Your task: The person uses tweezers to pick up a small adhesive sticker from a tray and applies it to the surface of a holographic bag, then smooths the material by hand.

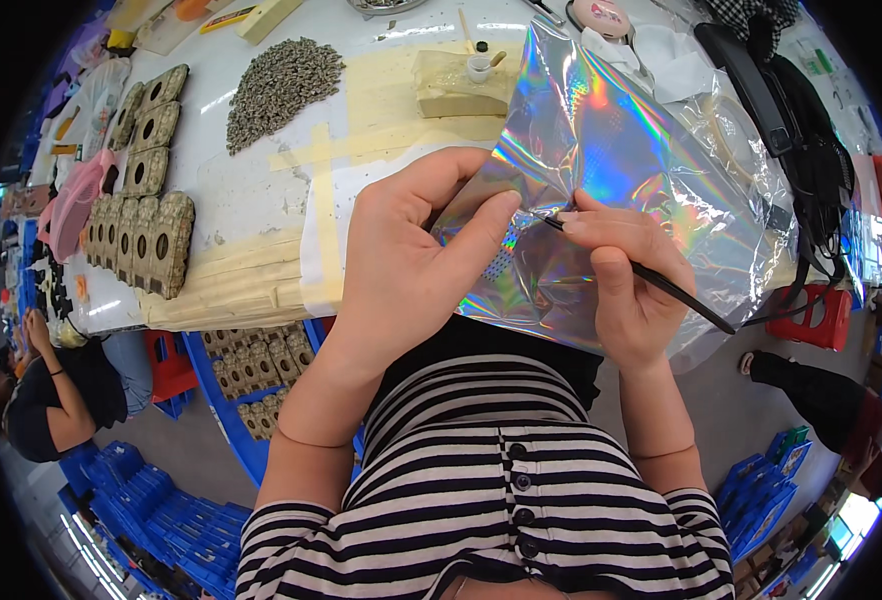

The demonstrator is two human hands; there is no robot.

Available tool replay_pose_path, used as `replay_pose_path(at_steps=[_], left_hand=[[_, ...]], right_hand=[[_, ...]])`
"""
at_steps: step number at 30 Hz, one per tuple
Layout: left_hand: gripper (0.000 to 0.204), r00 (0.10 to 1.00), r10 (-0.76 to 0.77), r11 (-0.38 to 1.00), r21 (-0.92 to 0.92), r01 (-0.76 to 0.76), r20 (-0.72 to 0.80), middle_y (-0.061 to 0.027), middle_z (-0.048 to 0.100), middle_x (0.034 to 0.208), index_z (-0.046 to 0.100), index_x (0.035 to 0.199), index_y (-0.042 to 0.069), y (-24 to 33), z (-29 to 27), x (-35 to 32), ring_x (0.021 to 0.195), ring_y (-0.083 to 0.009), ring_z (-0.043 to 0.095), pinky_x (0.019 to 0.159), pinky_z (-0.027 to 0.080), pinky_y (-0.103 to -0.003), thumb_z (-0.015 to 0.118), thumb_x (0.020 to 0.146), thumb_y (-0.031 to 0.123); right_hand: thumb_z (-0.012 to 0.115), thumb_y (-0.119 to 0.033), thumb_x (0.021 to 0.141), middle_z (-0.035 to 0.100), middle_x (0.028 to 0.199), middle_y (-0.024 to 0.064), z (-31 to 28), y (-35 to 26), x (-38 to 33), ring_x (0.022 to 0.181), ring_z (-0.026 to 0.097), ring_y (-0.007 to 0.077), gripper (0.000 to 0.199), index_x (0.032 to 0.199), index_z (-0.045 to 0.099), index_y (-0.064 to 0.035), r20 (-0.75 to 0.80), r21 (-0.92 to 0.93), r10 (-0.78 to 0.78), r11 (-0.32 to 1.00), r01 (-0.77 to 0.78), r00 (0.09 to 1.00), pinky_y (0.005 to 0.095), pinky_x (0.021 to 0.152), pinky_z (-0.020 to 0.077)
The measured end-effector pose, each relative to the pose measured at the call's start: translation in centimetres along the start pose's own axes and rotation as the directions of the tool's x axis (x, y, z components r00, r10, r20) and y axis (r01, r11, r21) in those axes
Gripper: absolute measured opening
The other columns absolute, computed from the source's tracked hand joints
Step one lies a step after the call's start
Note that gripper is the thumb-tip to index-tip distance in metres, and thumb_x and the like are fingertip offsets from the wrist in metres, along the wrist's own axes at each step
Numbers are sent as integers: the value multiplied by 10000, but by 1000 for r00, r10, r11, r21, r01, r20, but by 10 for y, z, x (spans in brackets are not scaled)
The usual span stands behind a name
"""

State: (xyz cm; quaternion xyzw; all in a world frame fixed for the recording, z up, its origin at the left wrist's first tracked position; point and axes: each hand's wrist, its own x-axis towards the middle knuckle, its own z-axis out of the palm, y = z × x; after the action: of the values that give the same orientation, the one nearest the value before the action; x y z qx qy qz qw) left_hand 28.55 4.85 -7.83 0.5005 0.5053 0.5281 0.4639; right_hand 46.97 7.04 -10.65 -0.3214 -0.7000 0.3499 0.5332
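A shiny holographic silver film (611, 170), crinkled and catching rainbow light, lies over the table's front part and hangs past its edge. My left hand (411, 250) is closed at the film's left side, thumb on top and the other fingers partly hidden behind it. In my right hand (641, 270) are slim black tweezers (676, 290), held like a pen. Their tip meets the film close to my left thumb. Whether anything small sits in the tip is too fine to make out. A patch of small dots (501, 262) shows on the film below my left thumb.
A heap of small grey-brown pieces (283, 88) lies at the back left. Speckled trays with round holes (141, 240) stand at the left, beside a pink holder (73, 215). A taped block (456, 85) bears a small cup. Black bag (791, 130) at right; co-worker (56, 390) at left.
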Motion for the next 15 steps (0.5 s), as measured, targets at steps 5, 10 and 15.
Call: replay_pose_path(at_steps=[5,10,15], left_hand=[[184,1000,-7,1000,-18,7,0,-62,704,877,652,1017,-53,-1,0,0,807,-61,603,727,482,-220,640,856,34],[184,1000,-5,1000,-20,5,-7,-64,705,875,653,1017,-53,-1,1,0,806,-61,605,723,483,-221,640,855,34],[187,1000,-6,1000,-6,6,3,-67,706,872,653,1015,-55,-1,1,-1,803,-60,603,719,484,-222,643,853,38]], right_hand=[[707,-158,861,724,872,55,1,-1,1,793,666,185,154,929,718,-21,17,-17,-11,1000,11,1000,391,894,535],[711,-164,856,723,873,54,2,0,1,791,664,186,160,932,718,-23,33,-35,-25,999,26,999,388,897,532],[711,-161,856,725,876,51,1,-1,1,803,669,188,155,928,718,-23,52,-86,-30,996,34,998,389,906,527]])
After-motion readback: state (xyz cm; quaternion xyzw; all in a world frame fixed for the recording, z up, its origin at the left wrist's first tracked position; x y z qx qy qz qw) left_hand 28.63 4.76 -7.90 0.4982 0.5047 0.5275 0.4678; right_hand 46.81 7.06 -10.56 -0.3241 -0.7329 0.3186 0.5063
